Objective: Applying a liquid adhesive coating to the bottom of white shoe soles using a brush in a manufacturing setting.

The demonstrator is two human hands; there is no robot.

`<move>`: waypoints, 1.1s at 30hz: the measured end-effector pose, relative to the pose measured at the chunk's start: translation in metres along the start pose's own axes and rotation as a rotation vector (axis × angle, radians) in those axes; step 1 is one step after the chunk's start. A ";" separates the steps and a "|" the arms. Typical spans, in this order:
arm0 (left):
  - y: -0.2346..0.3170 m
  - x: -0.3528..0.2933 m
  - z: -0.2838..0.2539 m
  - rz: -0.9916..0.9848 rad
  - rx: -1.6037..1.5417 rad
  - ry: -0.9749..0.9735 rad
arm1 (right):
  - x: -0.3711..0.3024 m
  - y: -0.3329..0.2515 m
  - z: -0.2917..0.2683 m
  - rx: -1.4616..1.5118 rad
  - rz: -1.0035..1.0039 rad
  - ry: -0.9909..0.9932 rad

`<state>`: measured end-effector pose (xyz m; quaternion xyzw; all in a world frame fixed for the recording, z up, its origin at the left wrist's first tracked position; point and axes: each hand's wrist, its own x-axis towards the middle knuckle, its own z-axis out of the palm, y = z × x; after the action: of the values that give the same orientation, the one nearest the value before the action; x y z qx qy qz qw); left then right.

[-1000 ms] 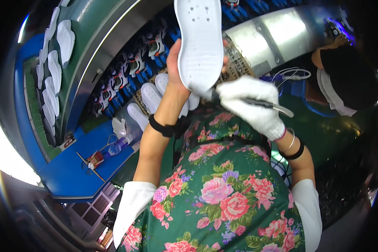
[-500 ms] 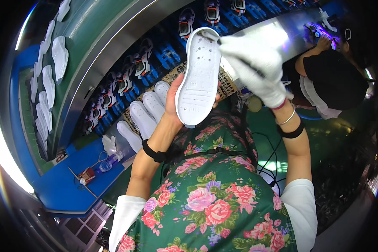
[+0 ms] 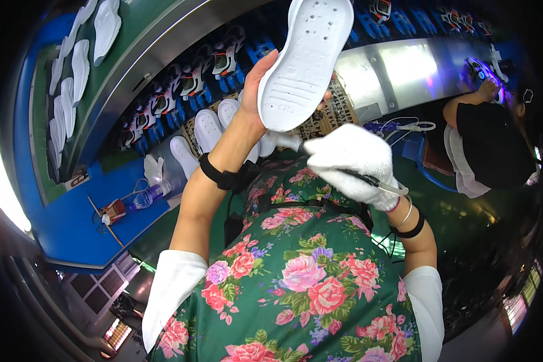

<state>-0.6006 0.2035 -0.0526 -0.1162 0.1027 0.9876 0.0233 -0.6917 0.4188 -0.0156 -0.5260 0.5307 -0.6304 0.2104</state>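
My bare left hand (image 3: 254, 87) grips a white shoe sole (image 3: 304, 66) by its edges, thumb on one side and fingertips on the other. The sole's inner face is turned up, showing small holes at the far end and ridges near the heel. Below the heel end, my right hand (image 3: 353, 163) wears a white knit glove and is closed round a brush (image 3: 363, 176) with a dark, slim handle and what looks like a tube at its back end. The brush's pale tip is blurred by motion and points left, near the heel; I cannot tell whether it touches.
More white soles (image 3: 208, 130) stand in a row on a printed cardboard strip (image 3: 344, 102). Several soles (image 3: 81, 60) lie on the green belt at left. Shoe uppers (image 3: 193, 81) sit on blue racks behind. A blue table (image 3: 72, 232) holds a bottle (image 3: 151, 196). A co-worker (image 3: 489, 139) sits at right.
The sole has moved up and away with my left hand. My right hand, earlier blurred beside the sole's far end, has come down toward me, below the heel.
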 end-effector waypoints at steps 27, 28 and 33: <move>0.152 -0.028 0.102 0.375 0.184 -0.363 | -0.037 0.047 -0.002 1.512 0.494 0.594; 0.167 -0.029 0.099 0.472 0.077 -0.274 | -0.035 0.051 0.004 1.497 0.531 0.585; 0.168 -0.027 0.097 0.626 -0.442 -0.139 | -0.033 0.056 0.019 1.348 0.659 0.612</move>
<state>-0.6073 0.0588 0.0790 -0.0141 -0.0839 0.9507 -0.2981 -0.6789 0.4181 -0.0823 0.0929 0.1983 -0.8362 0.5028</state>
